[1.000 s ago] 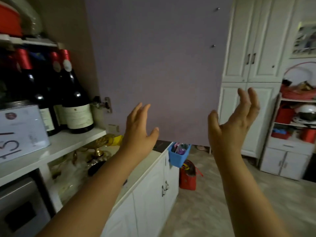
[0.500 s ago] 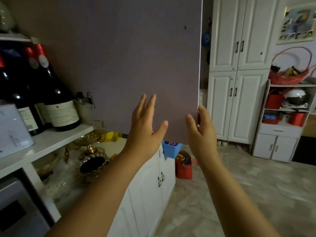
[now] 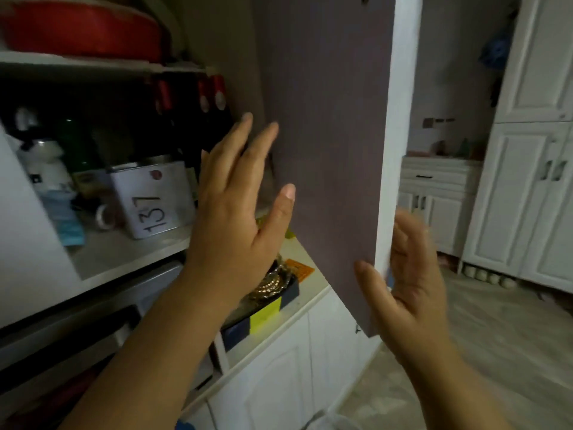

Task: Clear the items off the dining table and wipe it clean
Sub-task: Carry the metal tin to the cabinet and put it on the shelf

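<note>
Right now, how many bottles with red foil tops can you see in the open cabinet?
3. One red top stands left, and two more stand side by side near the door. The shelf is dark, so others may be hidden.

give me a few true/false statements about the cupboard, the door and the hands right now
1. The cupboard door stands open. True.
2. The left hand grips a wine bottle. False: its fingers are straight and it holds nothing.
3. A white tin marked 131 sits on the cupboard shelf. True.
4. The right hand is at the door's lower outer edge. True.
5. The wine bottles lie flat on the floor. False: they stand upright at the back of the shelf.
6. The red dish is on the counter below the shelf. False: it sits on the upper shelf.
</note>
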